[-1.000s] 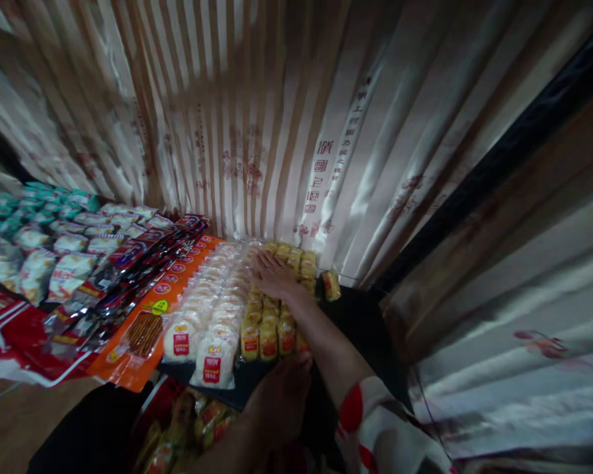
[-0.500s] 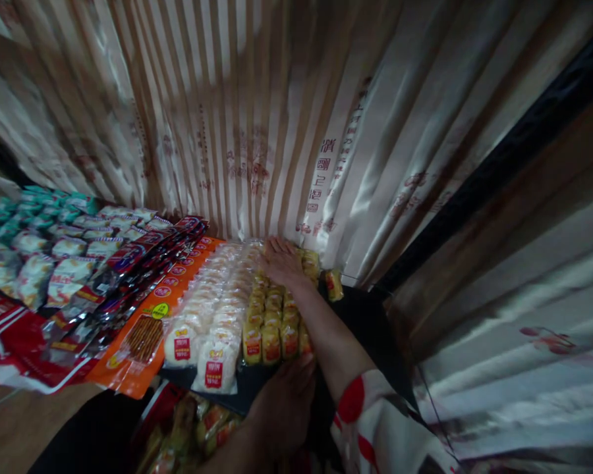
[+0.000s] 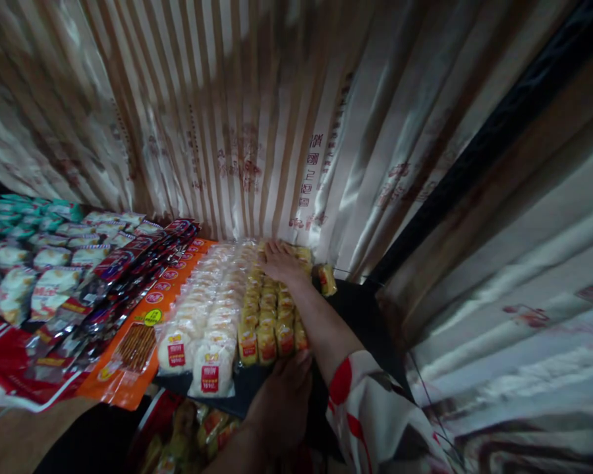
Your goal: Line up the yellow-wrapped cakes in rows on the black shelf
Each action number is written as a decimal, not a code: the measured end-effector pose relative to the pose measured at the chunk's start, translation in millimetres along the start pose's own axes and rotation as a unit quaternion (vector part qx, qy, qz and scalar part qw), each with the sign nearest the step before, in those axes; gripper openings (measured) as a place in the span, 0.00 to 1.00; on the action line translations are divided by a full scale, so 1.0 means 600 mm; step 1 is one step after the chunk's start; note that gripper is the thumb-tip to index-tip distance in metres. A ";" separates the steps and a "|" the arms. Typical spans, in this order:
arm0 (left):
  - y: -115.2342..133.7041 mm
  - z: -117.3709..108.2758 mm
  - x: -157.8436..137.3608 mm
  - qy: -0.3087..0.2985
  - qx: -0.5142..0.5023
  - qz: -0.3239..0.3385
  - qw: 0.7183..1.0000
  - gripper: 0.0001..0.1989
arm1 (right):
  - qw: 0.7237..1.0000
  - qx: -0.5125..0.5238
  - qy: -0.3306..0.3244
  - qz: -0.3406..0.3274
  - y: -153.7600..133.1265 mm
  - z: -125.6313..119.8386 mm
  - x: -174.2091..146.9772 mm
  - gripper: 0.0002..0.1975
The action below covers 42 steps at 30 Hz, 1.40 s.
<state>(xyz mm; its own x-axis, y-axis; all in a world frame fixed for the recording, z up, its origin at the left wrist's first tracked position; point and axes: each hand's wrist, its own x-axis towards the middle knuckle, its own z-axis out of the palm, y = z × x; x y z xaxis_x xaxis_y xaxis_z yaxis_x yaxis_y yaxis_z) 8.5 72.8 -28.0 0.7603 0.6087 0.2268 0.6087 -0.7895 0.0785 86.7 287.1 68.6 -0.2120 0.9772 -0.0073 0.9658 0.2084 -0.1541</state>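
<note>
The yellow packets (image 3: 267, 322) stand in close rows at the front edge and middle of the black tabletop (image 3: 366, 329), packed side by side so that, it seems, each one props its neighbour upright. The right hand (image 3: 282, 262) lies flat across their far end, fingers spread and gripping nothing, perhaps to steady the rows from behind. The left hand (image 3: 282, 398) is low at their near end, its thumb side by the front packets, probably as a stop; it is too dark to tell how far its fingers are closed or whether they hold anything. One loose packet (image 3: 327, 280) sits apart, right of the block. On the left, white packets (image 3: 217, 296) lean in two columns, then comes an orange bag (image 3: 153, 303) lying flat, like a divider before the dark shiny sachets (image 3: 133, 276). A curtain (image 3: 257, 131) hangs behind.
</note>
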 end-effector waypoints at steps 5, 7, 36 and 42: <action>0.002 0.001 -0.001 -0.008 -0.002 -0.013 1.000 0.22 | 0.999 0.011 0.045 0.014 0.004 0.006 -0.011 0.32; 0.002 -0.003 -0.002 -0.022 0.000 -0.013 1.000 0.23 | 1.000 0.027 0.011 0.010 0.005 0.001 -0.020 0.32; 0.004 -0.017 -0.013 0.023 -0.047 -0.018 0.998 0.24 | 0.978 0.129 0.143 0.075 0.105 0.007 -0.367 0.13; 0.002 -0.013 -0.010 0.051 -0.055 0.000 0.997 0.22 | 0.985 0.115 0.102 0.084 0.104 0.018 -0.387 0.16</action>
<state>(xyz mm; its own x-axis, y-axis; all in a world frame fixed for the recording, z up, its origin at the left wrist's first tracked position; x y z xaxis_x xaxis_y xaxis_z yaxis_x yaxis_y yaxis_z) 2.7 67.6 -21.6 0.7297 0.6018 0.3245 0.5757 -0.7969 0.1832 194.3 72.7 50.1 0.0046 0.9897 0.1432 0.9206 0.0518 -0.3872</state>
